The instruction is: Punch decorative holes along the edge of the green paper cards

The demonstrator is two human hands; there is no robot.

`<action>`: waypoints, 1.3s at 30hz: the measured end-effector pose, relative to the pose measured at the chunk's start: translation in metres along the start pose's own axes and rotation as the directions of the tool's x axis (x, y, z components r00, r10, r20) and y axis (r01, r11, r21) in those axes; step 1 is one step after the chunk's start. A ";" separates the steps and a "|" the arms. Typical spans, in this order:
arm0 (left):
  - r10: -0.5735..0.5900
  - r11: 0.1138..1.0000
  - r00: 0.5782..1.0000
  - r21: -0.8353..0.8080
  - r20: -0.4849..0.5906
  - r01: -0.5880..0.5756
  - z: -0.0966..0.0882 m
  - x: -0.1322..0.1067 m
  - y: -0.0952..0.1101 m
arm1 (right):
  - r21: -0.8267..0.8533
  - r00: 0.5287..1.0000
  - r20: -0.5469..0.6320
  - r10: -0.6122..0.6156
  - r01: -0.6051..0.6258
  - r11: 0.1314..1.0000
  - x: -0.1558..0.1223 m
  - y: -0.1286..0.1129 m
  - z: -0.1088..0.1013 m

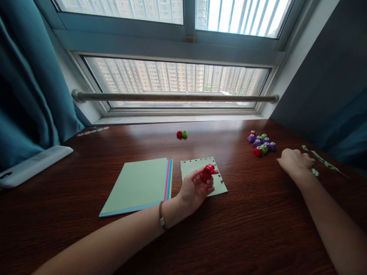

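Note:
My left hand (197, 188) is closed around a small red craft punch (208, 171), palm up, just above a pale green sheet (187, 168). Small shapes are punched out along that sheet's edges. Off to the right, my right hand (296, 162) rests low over the table with its fingers curled. Whatever it may hold is hidden under the fingers. Beside it lie small pale paper cutouts (315, 172) and a narrow strip of green paper scrap (325, 162).
A stack of coloured paper (137, 183) lies left of the sheet. Several red, purple and green punches (262, 143) cluster at the right, and a red and green pair (182, 133) stands at the back. A white elongated device (37, 164) is far left, by the curtain (37, 84).

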State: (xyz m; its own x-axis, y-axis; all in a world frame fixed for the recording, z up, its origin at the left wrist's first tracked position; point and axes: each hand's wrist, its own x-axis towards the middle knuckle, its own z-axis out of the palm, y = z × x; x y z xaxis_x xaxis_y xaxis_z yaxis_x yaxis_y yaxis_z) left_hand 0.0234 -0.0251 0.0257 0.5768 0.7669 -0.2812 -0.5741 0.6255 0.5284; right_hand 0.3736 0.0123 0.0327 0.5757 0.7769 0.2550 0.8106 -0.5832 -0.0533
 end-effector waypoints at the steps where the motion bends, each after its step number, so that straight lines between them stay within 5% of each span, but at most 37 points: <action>1: 0.000 1.000 1.000 0.001 0.009 0.000 0.000 0.000 0.000 | -0.004 0.999 -0.035 -0.041 0.040 0.999 -0.005 -0.006 -0.001; 4: -0.015 1.000 0.999 0.013 0.036 0.014 -0.001 0.001 -0.001 | 0.213 0.947 -0.085 -0.311 0.322 0.922 -0.031 -0.036 -0.012; 6: -0.038 0.999 0.998 0.039 0.055 0.036 -0.001 0.002 -0.003 | 0.605 0.832 -0.095 -0.546 0.484 0.632 -0.056 -0.061 -0.019; 8: -0.072 0.995 0.994 0.069 0.078 0.066 -0.002 0.003 -0.004 | 0.888 0.707 -0.034 -0.706 0.345 0.303 -0.085 -0.082 -0.024; 10: -0.110 0.991 0.988 0.094 0.111 0.100 -0.003 0.004 -0.007 | 0.987 0.551 0.014 -0.834 0.124 0.099 -0.111 -0.096 -0.025; 12: -0.143 0.986 0.976 0.113 0.161 0.126 -0.004 0.004 -0.010 | 0.998 0.476 0.027 -0.879 -0.064 -0.004 -0.133 -0.104 -0.024; 14: -0.183 0.977 0.960 0.147 0.210 0.155 -0.004 0.003 -0.013 | 0.983 0.457 0.051 -0.888 -0.180 -0.036 -0.146 -0.107 -0.022; 17: -0.213 0.960 0.949 0.231 0.234 0.159 -0.005 0.003 -0.017 | 0.977 0.495 0.075 -0.866 -0.209 -0.034 -0.152 -0.108 -0.022; 20: -0.187 0.934 0.952 0.344 0.240 0.097 -0.006 0.003 -0.018 | 0.994 0.653 0.049 -0.756 -0.102 -0.024 -0.140 -0.106 -0.019; 22: -0.146 0.902 0.958 0.431 0.246 0.026 -0.006 0.003 -0.017 | 0.998 0.765 -0.020 -0.643 0.054 0.033 -0.122 -0.101 -0.013; 24: -0.073 0.823 0.965 0.562 0.254 -0.086 -0.006 0.001 -0.016 | 0.924 0.832 -0.175 -0.526 0.323 0.203 -0.098 -0.092 -0.006; 26: 0.030 0.636 0.960 0.736 0.278 -0.233 -0.004 -0.003 -0.015 | 0.702 0.819 -0.318 -0.477 0.542 0.463 -0.075 -0.080 0.003; 29: 0.177 0.201 0.906 0.887 0.385 -0.416 -0.001 -0.011 -0.014 | 0.464 0.801 -0.350 -0.486 0.599 0.652 -0.048 -0.063 0.016; 33: 0.134 -0.188 0.806 0.813 0.577 -0.551 -0.002 -0.019 -0.016 | 0.382 0.832 -0.311 -0.460 0.552 0.741 -0.034 -0.053 0.031; 39: -0.014 -0.505 0.703 0.602 0.711 -0.619 -0.003 -0.022 -0.018 | 0.266 0.834 -0.296 -0.465 0.540 0.799 -0.028 -0.047 0.047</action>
State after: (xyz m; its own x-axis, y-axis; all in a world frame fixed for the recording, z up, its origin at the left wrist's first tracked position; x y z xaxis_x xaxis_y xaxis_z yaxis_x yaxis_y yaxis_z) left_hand 0.0188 -0.0529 0.0199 0.8269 0.4285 0.3643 0.2830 -0.8767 0.3889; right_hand 0.3245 0.0295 -0.0171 0.0713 0.8491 0.5233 0.9867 0.0168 -0.1617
